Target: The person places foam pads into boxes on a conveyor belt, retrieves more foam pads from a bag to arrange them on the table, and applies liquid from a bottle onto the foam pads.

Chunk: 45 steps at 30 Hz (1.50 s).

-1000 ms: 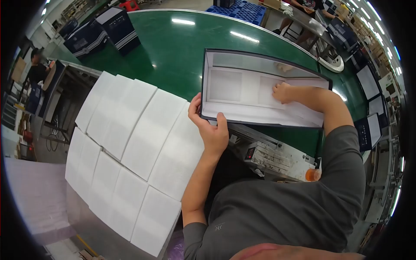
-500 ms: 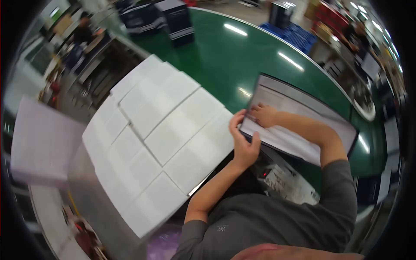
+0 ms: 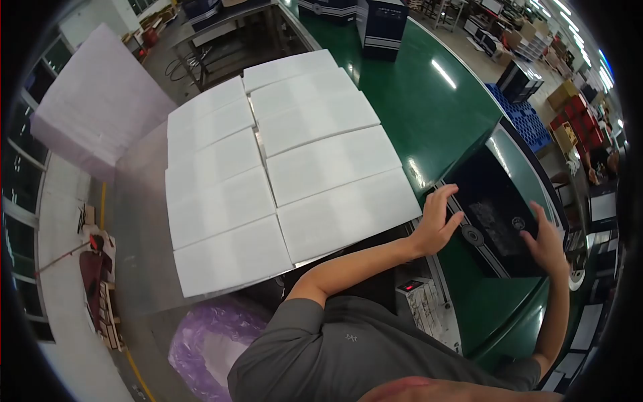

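A dark navy carton [image 3: 492, 224] with white stripes and round emblems lies tilted on the green surface, a printed side turned up toward me. My left hand [image 3: 434, 226] is at its left edge, thumb and fingers spread apart. Against the carton's right part is my right hand [image 3: 549, 244], its fingers stretched out and thumb apart. How firmly either hand presses cannot be made out. To the left, white flat-topped blocks [image 3: 318, 161] stand side by side in two rows.
The green worktable [image 3: 429, 100] curves away behind the carton, with more navy cartons [image 3: 383, 27] at its far end. A small device with a red display [image 3: 410, 286] stands near my body. A pale foam-like block [image 3: 100, 94] is at left, a purple plastic bag [image 3: 214, 342] below.
The carton has turned from showing its white interior to showing a printed outer side. My right hand has left the inside and moved to its right part. The view has swung round.
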Each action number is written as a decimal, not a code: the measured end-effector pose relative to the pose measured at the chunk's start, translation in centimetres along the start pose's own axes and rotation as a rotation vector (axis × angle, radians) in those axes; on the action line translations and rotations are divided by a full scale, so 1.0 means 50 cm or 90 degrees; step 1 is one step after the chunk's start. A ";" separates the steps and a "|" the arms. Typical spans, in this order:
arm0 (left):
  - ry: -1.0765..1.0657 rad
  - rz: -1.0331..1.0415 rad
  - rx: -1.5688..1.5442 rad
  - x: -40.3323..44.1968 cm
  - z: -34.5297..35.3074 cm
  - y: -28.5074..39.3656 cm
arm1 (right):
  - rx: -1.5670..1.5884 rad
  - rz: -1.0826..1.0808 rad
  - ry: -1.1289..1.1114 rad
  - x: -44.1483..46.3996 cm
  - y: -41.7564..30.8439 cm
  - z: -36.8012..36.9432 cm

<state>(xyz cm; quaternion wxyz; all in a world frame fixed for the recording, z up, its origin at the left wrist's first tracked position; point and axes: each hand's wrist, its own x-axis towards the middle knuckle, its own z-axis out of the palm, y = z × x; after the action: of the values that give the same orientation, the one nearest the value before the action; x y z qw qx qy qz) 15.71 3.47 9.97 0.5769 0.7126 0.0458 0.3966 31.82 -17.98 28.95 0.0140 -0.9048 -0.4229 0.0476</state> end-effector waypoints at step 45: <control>-0.676 0.316 -0.175 -0.174 -0.115 0.324 | -0.204 0.310 -0.702 -0.539 0.087 0.460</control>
<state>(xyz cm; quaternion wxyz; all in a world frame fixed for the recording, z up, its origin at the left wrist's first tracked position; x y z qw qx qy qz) -0.11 -1.89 19.54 0.4981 0.7212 -0.4683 0.1114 15.72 -41.77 7.78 -0.3539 -0.8084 -0.1512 0.4454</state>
